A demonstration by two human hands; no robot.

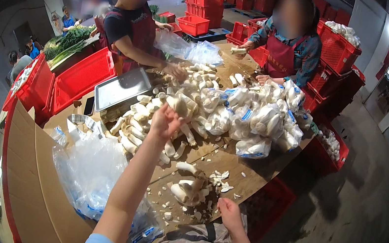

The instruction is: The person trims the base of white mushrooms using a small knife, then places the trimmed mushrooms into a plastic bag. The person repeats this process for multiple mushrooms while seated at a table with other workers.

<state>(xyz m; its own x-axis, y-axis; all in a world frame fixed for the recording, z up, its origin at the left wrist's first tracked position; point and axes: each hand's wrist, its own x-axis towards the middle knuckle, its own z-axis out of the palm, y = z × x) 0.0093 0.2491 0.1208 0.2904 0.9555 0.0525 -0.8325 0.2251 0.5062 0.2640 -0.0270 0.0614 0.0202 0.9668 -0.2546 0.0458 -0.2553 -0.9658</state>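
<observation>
Left fingers (169, 114) near mushrooms (140, 109); right hand (231, 215) — beside scraps (221, 176).

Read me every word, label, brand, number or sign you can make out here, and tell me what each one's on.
Nothing is clear enough to quote.
Dark red apron of the person across at right: pale lettering, too blurred.
Filled mushroom bags: blue print, too small and creased.
Loose clear bags at lower left: blue print, too small and crumpled.
Loose mushrooms: no print visible.
</observation>
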